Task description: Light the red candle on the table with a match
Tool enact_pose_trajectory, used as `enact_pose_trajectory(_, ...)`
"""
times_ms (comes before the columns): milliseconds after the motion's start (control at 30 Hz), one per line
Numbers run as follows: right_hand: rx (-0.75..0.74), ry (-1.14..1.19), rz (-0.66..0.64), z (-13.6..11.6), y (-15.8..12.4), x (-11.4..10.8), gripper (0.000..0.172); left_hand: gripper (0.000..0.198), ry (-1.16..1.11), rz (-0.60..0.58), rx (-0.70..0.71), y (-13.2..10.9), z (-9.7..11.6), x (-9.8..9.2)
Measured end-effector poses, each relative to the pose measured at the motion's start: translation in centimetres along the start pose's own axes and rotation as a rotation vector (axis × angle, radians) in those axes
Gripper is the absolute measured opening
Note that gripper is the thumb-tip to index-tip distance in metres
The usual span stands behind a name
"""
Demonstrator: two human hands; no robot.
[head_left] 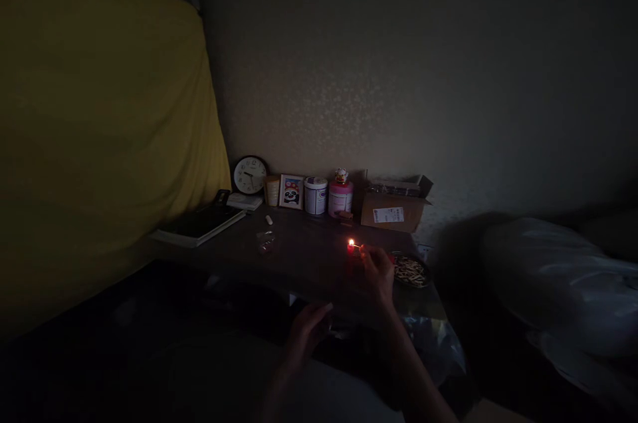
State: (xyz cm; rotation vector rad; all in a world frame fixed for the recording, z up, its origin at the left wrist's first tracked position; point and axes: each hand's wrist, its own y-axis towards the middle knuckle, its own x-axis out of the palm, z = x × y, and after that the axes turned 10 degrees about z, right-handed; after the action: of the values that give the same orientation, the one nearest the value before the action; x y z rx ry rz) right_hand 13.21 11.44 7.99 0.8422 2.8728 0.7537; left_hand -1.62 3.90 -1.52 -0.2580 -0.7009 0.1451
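Item: lit match (353, 245), pinched in your right hand (377, 268); already burning. Left hand (309, 328) hovers near the table's edge, fingers loosely apart, holding nothing. Spare matches (409, 271) remain heaped alongside.

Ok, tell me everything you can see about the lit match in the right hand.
The lit match is a thin pale stick, wood by the look of it, held roughly level in the fingertips of the right hand above the dark table. Its far end, pointing left, burns with a small orange flame, the brightest spot in the dim room. Only the fingertips touch it. A dish of matchsticks sits just right of the hand.
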Motion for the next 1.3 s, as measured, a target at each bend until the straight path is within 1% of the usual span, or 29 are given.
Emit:
enact_pose_trajectory(200,0.006,0.000,0.007,-0.3,0.0,-0.2,0.029,0.028,0.009,0.007,0.003,0.5,-0.3,-0.2)
enact_pose_trajectory(300,0.024,0.028,0.000,-0.5,-0.2,-0.3,0.030,0.027,0.004,-0.004,0.007,0.4,-0.1,0.0)
enact_pose_trajectory(367,0.038,0.060,-0.012,-0.9,-0.4,-0.5,0.030,0.028,-0.008,-0.013,0.008,0.1,0.0,0.2)
enact_pose_trajectory(433,0.046,0.090,-0.033,-2.0,-0.6,-1.0,0.029,0.027,-0.007,-0.004,0.004,-0.1,0.1,0.3)
enact_pose_trajectory(533,0.059,0.140,-0.056,-4.4,-0.5,-2.6,0.026,0.028,0.033,0.039,-0.017,-0.3,0.3,0.4)
enact_pose_trajectory(600,0.127,0.248,-0.044,-6.1,-0.3,-4.3,0.022,0.029,0.049,0.068,-0.031,-0.5,0.3,0.5)
enact_pose_trajectory(667,0.207,0.400,-0.077,-7.1,0.1,-6.2,0.022,0.031,0.056,0.086,-0.038,-0.7,0.5,0.6)
enact_pose_trajectory(700,0.219,0.434,-0.118,-7.1,0.3,-7.3,0.024,0.031,0.058,0.089,-0.039,-0.9,0.6,0.7)
enact_pose_trajectory(733,0.214,0.412,-0.166,-6.9,0.6,-8.3,0.026,0.031,0.062,0.090,-0.042,-1.0,0.6,0.7)
enact_pose_trajectory(767,0.198,0.329,-0.203,-6.4,0.8,-9.5,0.028,0.031,0.066,0.089,-0.046,-1.1,0.7,0.7)
enact_pose_trajectory(800,0.178,0.183,-0.220,-5.7,1.1,-10.6,0.028,0.031,0.069,0.084,-0.047,-1.2,0.7,0.7)
enact_pose_trajectory(833,0.134,0.001,-0.187,-4.9,1.3,-11.7,0.023,0.030,0.073,0.081,-0.046,-1.2,0.7,0.7)
enact_pose_trajectory(867,0.086,-0.171,-0.093,-4.1,1.5,-12.7,0.022,0.030,0.078,0.070,-0.042,-1.3,0.6,0.7)
enact_pose_trajectory(900,0.076,-0.238,-0.032,-3.5,1.7,-13.7,0.020,0.030,0.084,0.061,-0.038,-1.2,0.5,0.6)
enact_pose_trajectory(933,0.081,-0.262,0.009,-3.0,1.8,-14.6,0.021,0.031,0.087,0.055,-0.034,-1.2,0.4,0.6)
enact_pose_trajectory(967,0.108,-0.212,0.022,-2.7,1.8,-15.3,0.022,0.031,0.090,0.053,-0.032,-1.2,0.3,0.5)
enact_pose_trajectory(1067,0.188,0.125,-0.031,-2.5,1.6,-16.5,0.020,0.032,0.111,0.049,-0.036,-1.2,0.1,0.5)
enact_pose_trajectory(1100,0.192,0.176,-0.048,-2.5,1.5,-16.6,0.020,0.032,0.120,0.049,-0.038,-1.2,0.1,0.5)
enact_pose_trajectory(1167,0.177,0.099,-0.036,-2.1,1.5,-16.9,0.020,0.032,0.139,0.050,-0.041,-1.2,0.1,0.5)
enact_pose_trajectory(1233,0.166,-0.066,0.036,-1.5,1.6,-17.1,0.016,0.032,0.155,0.062,-0.046,-1.1,0.1,0.5)
enact_pose_trajectory(1267,0.177,-0.102,0.077,-1.2,1.6,-17.4,0.015,0.032,0.162,0.063,-0.046,-1.1,0.0,0.5)
enact_pose_trajectory(1300,0.200,-0.083,0.103,-1.0,1.7,-17.6,0.016,0.032,0.169,0.063,-0.044,-1.1,0.0,0.4)
